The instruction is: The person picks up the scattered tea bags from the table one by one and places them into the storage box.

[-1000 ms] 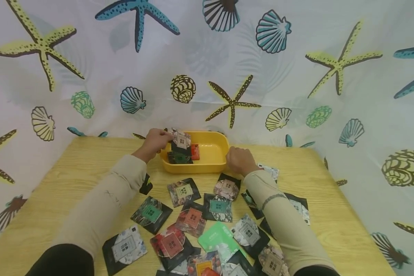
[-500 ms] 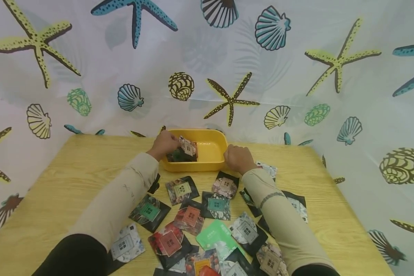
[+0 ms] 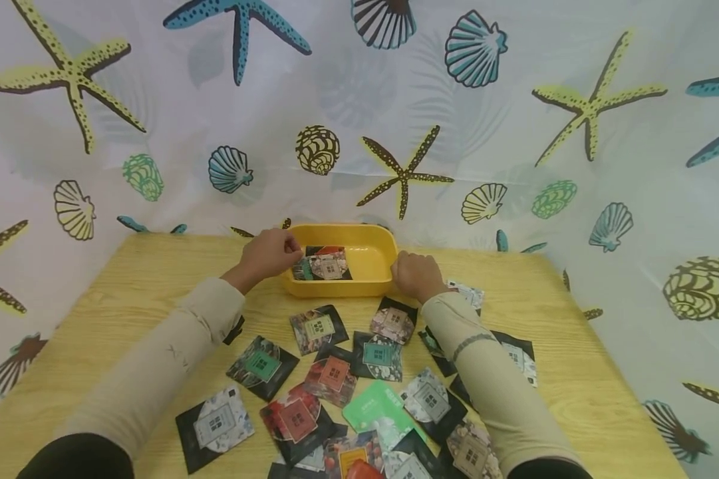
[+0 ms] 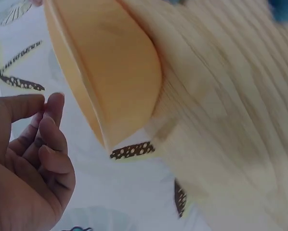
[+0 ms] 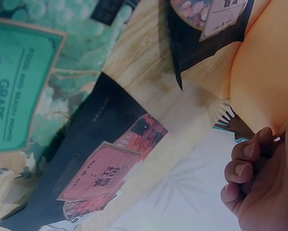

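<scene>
A yellow plastic basket [image 3: 371, 287] stands at the table's back edge, with several tea sachets lying in its left part. On top is a pink-labelled tea sachet [image 3: 330, 267], flat in the basket. My left hand [image 3: 269, 253] hovers at the basket's left rim, fingers loosely curled. In the left wrist view the left hand [image 4: 33, 154] holds nothing and is apart from the basket wall [image 4: 120, 62]. At the right end, my right hand [image 3: 418, 275] grips the basket's rim. Curled fingers of the right hand [image 5: 259, 178] meet the basket's edge in the right wrist view.
Several tea sachets lie across the table front, among them a green one [image 3: 376, 409], a red-labelled one [image 3: 297, 423] and a grey-labelled one [image 3: 215, 426]. A patterned curtain [image 3: 359, 86] hangs right behind the basket. Other sachets lie under the right forearm.
My left hand lowered the pink-labelled tea sachet into the basket, let go of it, and drew back left to the rim. The right hand has stayed at the basket's right end.
</scene>
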`<state>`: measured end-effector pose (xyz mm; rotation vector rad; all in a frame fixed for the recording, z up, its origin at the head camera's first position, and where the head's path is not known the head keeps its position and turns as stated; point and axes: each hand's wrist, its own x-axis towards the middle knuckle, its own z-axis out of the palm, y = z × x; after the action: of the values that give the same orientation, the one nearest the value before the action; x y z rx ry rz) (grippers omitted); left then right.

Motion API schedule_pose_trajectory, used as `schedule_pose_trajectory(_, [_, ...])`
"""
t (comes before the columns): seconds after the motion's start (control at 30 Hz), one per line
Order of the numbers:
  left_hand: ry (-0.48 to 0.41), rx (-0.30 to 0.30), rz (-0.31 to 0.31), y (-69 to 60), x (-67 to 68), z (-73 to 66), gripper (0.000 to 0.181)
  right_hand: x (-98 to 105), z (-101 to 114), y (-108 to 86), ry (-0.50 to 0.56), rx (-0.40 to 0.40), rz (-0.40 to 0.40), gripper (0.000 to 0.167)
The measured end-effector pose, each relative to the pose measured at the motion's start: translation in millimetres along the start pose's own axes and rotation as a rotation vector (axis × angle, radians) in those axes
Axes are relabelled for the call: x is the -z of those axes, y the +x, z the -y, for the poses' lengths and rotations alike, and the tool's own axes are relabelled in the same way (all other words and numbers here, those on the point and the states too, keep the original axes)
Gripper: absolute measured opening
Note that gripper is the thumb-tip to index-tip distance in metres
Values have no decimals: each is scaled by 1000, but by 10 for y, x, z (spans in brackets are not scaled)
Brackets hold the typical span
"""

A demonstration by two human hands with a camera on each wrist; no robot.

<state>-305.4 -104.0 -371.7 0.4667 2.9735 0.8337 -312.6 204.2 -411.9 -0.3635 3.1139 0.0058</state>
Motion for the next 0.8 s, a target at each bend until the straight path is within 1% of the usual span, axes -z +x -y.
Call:
schedule_pose_trajectory(0.07, [60, -38, 5, -112, 23, 2, 20, 10, 0, 4, -3, -1, -4, 36])
schedule_pose_trajectory(0.2, [126, -104, 19, -349, 13, -17, 18, 13, -4, 8, 0, -2, 0, 36])
schedule_pose_trajectory(0.33, [216, -175, -1, -546, -48, -53, 17, 11, -7, 2, 9, -3, 6, 36])
schedule_pose_trajectory(0.43, [262, -197, -4, -636, -126, -50, 19, 11, -10, 0, 12, -5, 7, 35])
schedule_pose_trajectory(0.53, [267, -171, 22, -674, -222, -21, 20, 13, -3, -6, 18, -9, 9, 35])
schedule_pose_trajectory(0.63, [259, -129, 62, -684, -322, 13, 21, 14, 7, -10, 22, -9, 7, 35])
schedule_pose_trajectory(0.73, [269, -88, 114, -677, -417, 34, 27, 14, 12, -8, 10, -3, 0, 35])
schedule_pose_trajectory(0.8, [267, -66, 143, -668, -470, 40, 34, 16, 10, -8, 1, 4, -7, 35])
